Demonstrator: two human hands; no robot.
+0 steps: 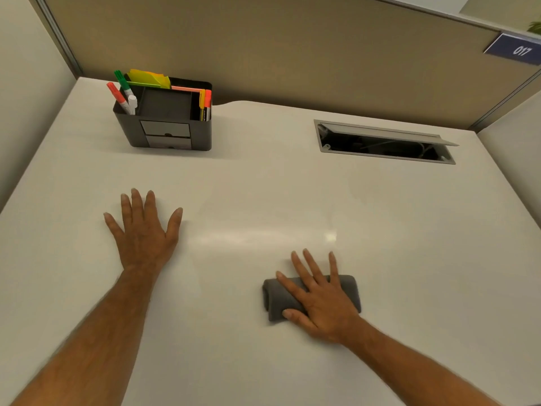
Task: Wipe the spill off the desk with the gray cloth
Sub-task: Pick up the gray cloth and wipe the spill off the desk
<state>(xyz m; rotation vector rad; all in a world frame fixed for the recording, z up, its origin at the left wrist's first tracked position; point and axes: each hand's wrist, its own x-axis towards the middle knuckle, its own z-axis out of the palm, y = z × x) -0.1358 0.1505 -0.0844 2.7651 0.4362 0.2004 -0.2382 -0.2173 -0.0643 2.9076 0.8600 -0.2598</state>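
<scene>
A folded gray cloth (pixel 278 300) lies on the white desk (pixel 292 186), right of centre near the front. My right hand (pixel 320 297) lies flat across the cloth with straight, spread fingers pressing it down. My left hand (pixel 145 230) rests palm down on the bare desk to the left, fingers spread, holding nothing. A faint glossy streak (pixel 257 237) shows on the desk between the two hands; I cannot tell whether it is liquid or a light reflection.
A dark desk organiser (pixel 167 133) with markers and sticky notes stands at the back left. An open cable hatch (pixel 383 145) is set into the desk at the back right. Beige partition walls (pixel 292 54) close the desk on three sides.
</scene>
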